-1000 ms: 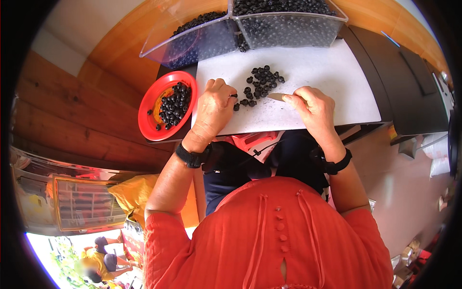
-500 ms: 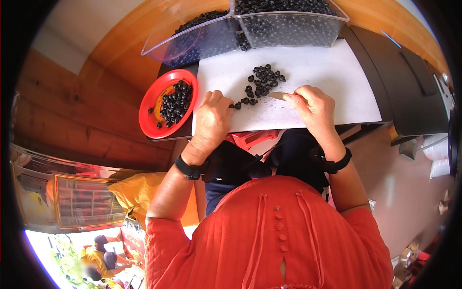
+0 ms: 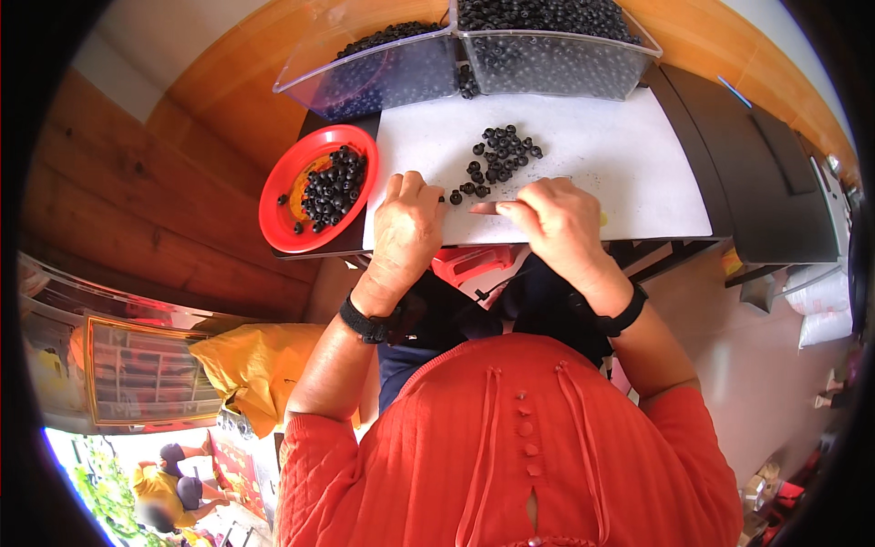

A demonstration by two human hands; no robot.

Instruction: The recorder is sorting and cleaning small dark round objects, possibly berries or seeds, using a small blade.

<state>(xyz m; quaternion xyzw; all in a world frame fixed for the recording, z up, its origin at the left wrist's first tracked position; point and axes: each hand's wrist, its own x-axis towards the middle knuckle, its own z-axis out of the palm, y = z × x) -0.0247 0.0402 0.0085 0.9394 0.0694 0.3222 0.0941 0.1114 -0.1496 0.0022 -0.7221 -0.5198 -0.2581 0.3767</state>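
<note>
A loose pile of small dark round fruits (image 3: 497, 157) lies on a white cutting board (image 3: 620, 164). My left hand (image 3: 406, 223) rests knuckles-up at the board's near edge with its fingers curled down. Its fingertips are next to a few stray fruits (image 3: 460, 192), and what lies under them is hidden. My right hand (image 3: 558, 219) is closed around a small knife, whose pale blade (image 3: 483, 208) points left toward my left hand. A red plate (image 3: 278, 214) left of the board carries more dark fruits (image 3: 333, 187).
Two clear plastic bins (image 3: 383, 77) (image 3: 556, 64) full of dark fruits stand along the board's far edge. A black appliance (image 3: 766, 173) sits at the right. Wooden wall planks (image 3: 137, 219) run at the left, with a yellow sack (image 3: 260, 360) below. White bags (image 3: 820, 305) lie at the far right.
My left hand has drawn back from beside the red plate to the board's near edge. My right hand has hardly moved.
</note>
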